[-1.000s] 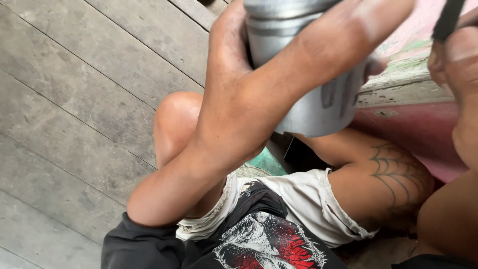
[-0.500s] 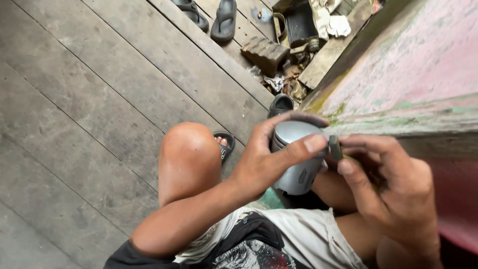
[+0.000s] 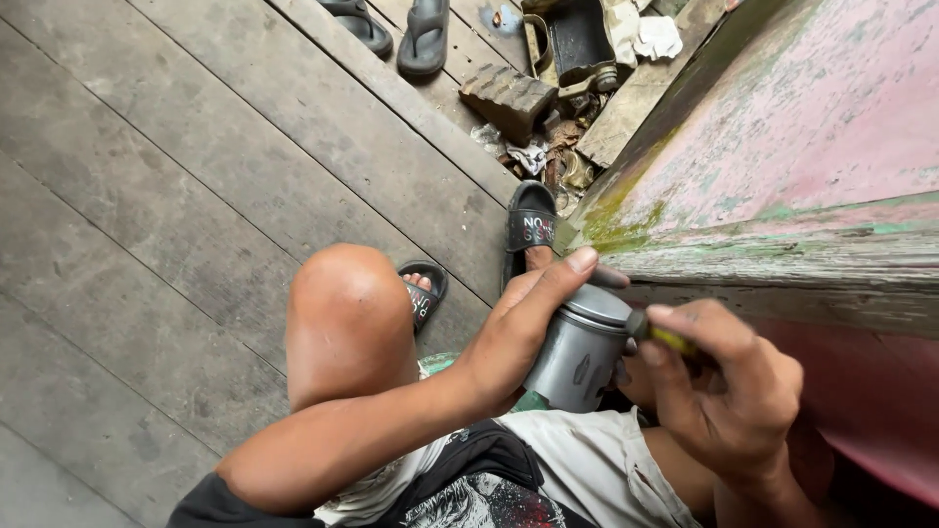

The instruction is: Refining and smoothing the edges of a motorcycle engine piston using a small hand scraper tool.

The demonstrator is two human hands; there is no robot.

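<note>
**Piston held over the lap, tool at its side**

While the person sits on the plank floor with one knee drawn up, both hands work close together at about four o'clock from the middle of the view.

- Left hand: wrapped around a grey metal piston, thumb over the flat crown, fingers behind the skirt. Closed, gripping it firmly. As I read it, the grip steadies the part and turns its side toward the other hand.
- Right hand: closed around a slim tool with a yellow-green handle, pinched between thumb and fingers. The dark tip meets the piston's upper edge at three o'clock of the crown; whether it actually touches a groove I cannot tell.
- Piston sits in the air above the lap, just beside the raised knee, not resting on anything. Held this low and close, it probably stays out of the way of the weathered pink and green wooden board at two o'clock.
- Foot in a black sandal just past the knee; a second black sandal at twelve o'clock of the hands.
- Further off at twelve to one o'clock: a spare pair of grey sandals, a wooden block, a dark metal box, rags and scrap.
</note>
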